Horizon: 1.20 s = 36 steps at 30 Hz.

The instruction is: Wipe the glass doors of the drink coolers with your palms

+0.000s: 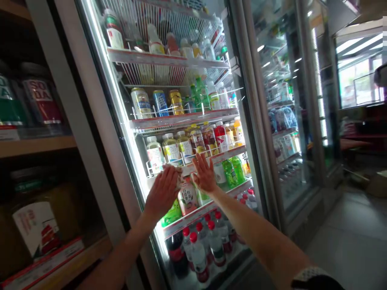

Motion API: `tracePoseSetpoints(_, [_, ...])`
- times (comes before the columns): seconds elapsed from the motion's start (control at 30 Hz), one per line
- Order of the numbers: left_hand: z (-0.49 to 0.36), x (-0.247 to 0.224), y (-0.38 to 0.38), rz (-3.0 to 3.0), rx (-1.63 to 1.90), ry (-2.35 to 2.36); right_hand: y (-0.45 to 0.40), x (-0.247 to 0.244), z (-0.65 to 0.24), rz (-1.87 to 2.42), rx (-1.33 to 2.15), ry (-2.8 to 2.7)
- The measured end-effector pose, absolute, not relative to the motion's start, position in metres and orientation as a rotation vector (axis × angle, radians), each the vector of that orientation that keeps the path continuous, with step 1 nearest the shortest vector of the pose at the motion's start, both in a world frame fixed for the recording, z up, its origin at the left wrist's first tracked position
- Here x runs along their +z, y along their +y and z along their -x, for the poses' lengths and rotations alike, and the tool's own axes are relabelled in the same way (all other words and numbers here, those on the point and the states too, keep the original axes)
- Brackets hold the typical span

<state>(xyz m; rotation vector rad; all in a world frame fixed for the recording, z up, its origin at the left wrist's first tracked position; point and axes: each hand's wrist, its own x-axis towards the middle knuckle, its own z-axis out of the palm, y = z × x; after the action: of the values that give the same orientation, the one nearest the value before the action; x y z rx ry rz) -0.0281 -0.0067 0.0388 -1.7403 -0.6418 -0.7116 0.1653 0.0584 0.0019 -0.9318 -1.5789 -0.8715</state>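
My left hand (163,191) is raised in front of the lit drinks fridge, its fingers pressed together over a whitish crumpled cloth (179,173). Part of the cloth is hidden under the fingers, and whether it is cloth or tissue is unclear. To its right, my right hand (204,174) is held up with fingers spread and nothing in it. Both hands are level with a shelf edge (218,158). Behind and just below them is a pink-labelled bottle (188,196). A green bottle (171,214) is partly hidden by my left hand.
Bottles with white caps (155,154) and several cans (161,103) line the shelves above. Red-capped bottles (198,256) fill the bottom. Wooden shelves (36,146) with large bottles flank the left. Another glass-fronted fridge (279,121) stands right, beside a tiled floor (347,233).
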Motion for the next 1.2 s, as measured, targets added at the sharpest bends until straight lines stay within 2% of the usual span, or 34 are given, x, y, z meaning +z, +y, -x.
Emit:
tracePoseSetpoints(0.13, [0.042, 0.128, -0.002, 1.592, -0.946, -0.853, 0.059, 0.001, -0.167, 0.931, -0.859, -1.579])
tracePoseSetpoints(0.2, [0.044, 0.154, -0.003, 1.529, -1.037, -0.916, 0.06, 0.001, -0.166, 0.917, -0.854, -1.573])
tracePoseSetpoints(0.27, [0.043, 0.144, -0.007, 1.564, -1.014, -0.876, 0.06, 0.001, -0.166, 0.912, -0.845, -1.573])
tracePoseSetpoints(0.4, [0.04, 0.069, -0.014, 1.743, -0.759, -0.678, 0.06, 0.001, -0.165, 0.892, -0.86, -1.555])
tracePoseSetpoints(0.47, [0.044, 0.051, -0.015, 1.78, -0.654, -0.62, 0.06, 0.0, -0.164, 0.881, -0.871, -1.549])
tracePoseSetpoints(0.53, [0.049, 0.064, -0.013, 1.761, -0.642, -0.615, 0.06, -0.001, -0.164, 0.883, -0.871, -1.547])
tracePoseSetpoints(0.67, [0.056, 0.133, -0.005, 1.587, -0.896, -0.767, 0.059, 0.001, -0.172, 0.851, -0.899, -1.575])
tracePoseSetpoints(0.73, [0.053, 0.15, -0.002, 1.544, -0.957, -0.801, 0.061, 0.008, -0.178, 0.827, -0.919, -1.575])
tracePoseSetpoints(0.8, [0.046, 0.141, -0.001, 1.551, -0.937, -0.783, 0.065, 0.016, -0.182, 0.844, -0.911, -1.51])
tracePoseSetpoints(0.93, [0.02, 0.088, 0.002, 1.548, -0.874, -0.776, 0.073, 0.027, -0.18, 0.882, -0.865, -1.416])
tracePoseSetpoints(1.0, [0.011, 0.077, 0.003, 1.558, -0.822, -0.769, 0.076, 0.027, -0.179, 0.873, -0.862, -1.423])
tracePoseSetpoints(1.1, [0.012, 0.103, 0.008, 1.592, -0.776, -0.735, 0.077, 0.025, -0.179, 0.867, -0.862, -1.426])
tracePoseSetpoints(1.2, [0.025, 0.158, 0.011, 1.535, -0.968, -0.835, 0.077, 0.024, -0.181, 0.873, -0.866, -1.434])
